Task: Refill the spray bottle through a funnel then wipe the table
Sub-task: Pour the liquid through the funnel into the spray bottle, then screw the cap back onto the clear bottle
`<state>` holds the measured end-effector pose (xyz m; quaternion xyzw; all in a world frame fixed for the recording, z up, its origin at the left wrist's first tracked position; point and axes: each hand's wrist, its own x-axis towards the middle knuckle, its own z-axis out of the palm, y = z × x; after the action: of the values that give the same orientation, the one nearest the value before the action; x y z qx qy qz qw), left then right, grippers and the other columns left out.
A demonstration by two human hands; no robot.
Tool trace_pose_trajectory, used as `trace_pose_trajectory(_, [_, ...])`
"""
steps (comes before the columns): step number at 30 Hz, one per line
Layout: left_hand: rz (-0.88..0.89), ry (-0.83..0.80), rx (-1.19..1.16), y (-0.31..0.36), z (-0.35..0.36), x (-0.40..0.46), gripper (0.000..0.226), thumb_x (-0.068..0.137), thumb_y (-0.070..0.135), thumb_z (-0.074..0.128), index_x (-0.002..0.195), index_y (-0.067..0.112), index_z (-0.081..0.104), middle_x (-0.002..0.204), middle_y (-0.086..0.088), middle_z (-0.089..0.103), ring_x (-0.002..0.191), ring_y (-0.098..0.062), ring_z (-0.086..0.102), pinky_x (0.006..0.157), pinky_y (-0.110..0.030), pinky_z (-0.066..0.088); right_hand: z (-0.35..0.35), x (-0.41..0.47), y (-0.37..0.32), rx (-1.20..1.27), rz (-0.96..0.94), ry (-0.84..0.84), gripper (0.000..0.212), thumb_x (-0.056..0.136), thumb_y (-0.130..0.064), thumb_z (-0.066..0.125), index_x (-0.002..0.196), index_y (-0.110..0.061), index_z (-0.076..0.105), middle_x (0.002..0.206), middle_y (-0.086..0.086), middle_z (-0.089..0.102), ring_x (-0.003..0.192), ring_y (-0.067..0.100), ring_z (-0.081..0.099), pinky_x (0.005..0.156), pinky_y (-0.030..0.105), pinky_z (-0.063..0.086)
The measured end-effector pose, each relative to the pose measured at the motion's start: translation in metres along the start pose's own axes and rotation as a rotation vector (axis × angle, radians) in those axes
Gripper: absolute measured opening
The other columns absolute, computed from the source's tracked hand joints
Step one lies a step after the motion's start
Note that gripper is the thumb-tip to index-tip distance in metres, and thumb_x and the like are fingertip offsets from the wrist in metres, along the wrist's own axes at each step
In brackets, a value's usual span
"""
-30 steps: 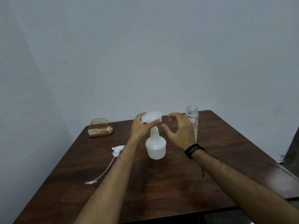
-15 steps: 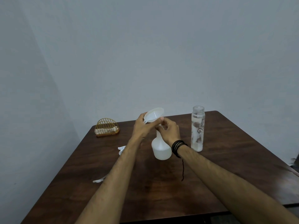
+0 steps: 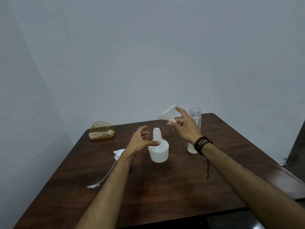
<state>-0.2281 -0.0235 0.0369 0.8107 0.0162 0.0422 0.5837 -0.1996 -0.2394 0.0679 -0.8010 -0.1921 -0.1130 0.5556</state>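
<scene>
A white spray bottle [image 3: 158,151] stands open-necked near the middle of the dark wooden table [image 3: 165,187], with nothing in its mouth. My right hand [image 3: 184,128] holds a white funnel [image 3: 168,114] tilted in the air, up and to the right of the bottle. My left hand [image 3: 140,141] hovers just left of the bottle with fingers spread, its thumb close to the bottle's shoulder. The bottle's white spray head [image 3: 119,153] with its long tube [image 3: 105,176] lies on the table to the left, partly hidden by my left forearm.
A clear glass bottle [image 3: 194,116] with water stands behind my right hand, partly hidden. A gold wire holder [image 3: 101,133] with pale contents sits at the back left. A pale wall rises close behind the table.
The funnel was on the spray bottle's neck, held by my left hand. My right hand took it, lifted it off and moved it up and right. My left hand let go and dropped beside the bottle.
</scene>
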Motion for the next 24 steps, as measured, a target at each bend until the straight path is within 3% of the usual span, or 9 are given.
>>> trace_pose_trajectory(4, [-0.021,0.055,0.049,-0.007,0.017,-0.003,0.103,0.062,0.021,0.094,0.149,0.018,0.039,0.143,-0.007,0.052,0.13,-0.021,0.051,0.098,-0.035,0.048,-0.029,-0.031,0.026,-0.189,0.009,0.01,0.03,0.09,-0.032,0.069,0.115,-0.025,0.056,0.092,-0.006,0.073,0.087,0.009,0.067,0.081,0.028,0.052])
trace_pose_trajectory(8, [-0.044,0.141,0.082,-0.012,0.03,-0.002,0.106,0.061,0.024,0.094,0.15,0.017,0.038,0.149,-0.008,0.049,0.133,-0.024,0.05,0.104,-0.042,0.048,-0.057,-0.049,0.034,-0.27,-0.008,0.025,0.009,0.085,-0.027,0.074,0.092,-0.024,0.069,0.085,-0.01,0.07,0.072,-0.001,0.064,0.067,0.014,0.049])
trace_pose_trajectory(10, [-0.039,0.176,0.118,-0.013,0.035,-0.004,0.105,0.061,0.025,0.094,0.15,0.017,0.038,0.148,-0.007,0.05,0.132,-0.024,0.05,0.104,-0.04,0.047,-0.069,-0.054,0.035,-0.368,0.015,0.017,0.011,0.079,-0.025,0.078,0.085,-0.023,0.07,0.076,-0.01,0.067,0.063,0.0,0.057,0.059,0.01,0.042])
trace_pose_trajectory(14, [-0.079,0.203,0.187,-0.018,0.041,-0.012,0.107,0.062,0.025,0.094,0.151,0.017,0.034,0.15,-0.008,0.048,0.133,-0.027,0.049,0.105,-0.043,0.046,-0.084,-0.058,0.045,-0.519,0.121,-0.031,0.012,0.075,-0.022,0.076,0.08,-0.015,0.068,0.069,-0.004,0.064,0.065,0.009,0.057,0.055,0.018,0.04])
trace_pose_trajectory(18, [-0.086,0.2,0.249,-0.023,0.039,-0.018,0.106,0.061,0.017,0.093,0.15,0.013,0.035,0.149,-0.01,0.047,0.133,-0.028,0.049,0.105,-0.042,0.046,-0.084,-0.061,0.067,-0.652,0.236,-0.043,0.01,0.071,-0.029,0.07,0.078,-0.023,0.066,0.074,-0.005,0.065,0.073,0.015,0.062,0.058,0.028,0.05])
trace_pose_trajectory(21, [-0.116,0.222,0.316,-0.025,0.031,-0.02,0.101,0.062,0.011,0.092,0.147,0.013,0.037,0.148,-0.011,0.047,0.133,-0.028,0.048,0.104,-0.042,0.047,-0.08,-0.064,0.081,-0.763,0.311,-0.058,0.01,0.071,-0.033,0.066,0.076,-0.025,0.063,0.078,-0.003,0.066,0.074,0.02,0.062,0.058,0.028,0.046])
trace_pose_trajectory(24, [-0.169,0.223,0.425,-0.025,0.017,-0.023,0.096,0.063,0.014,0.092,0.144,0.013,0.04,0.145,-0.011,0.048,0.13,-0.029,0.05,0.1,-0.042,0.05,-0.074,-0.07,0.09,-0.902,0.253,0.019,0.019,0.075,-0.037,0.066,0.082,-0.02,0.062,0.088,0.001,0.065,0.082,0.022,0.059,0.066,0.032,0.048])
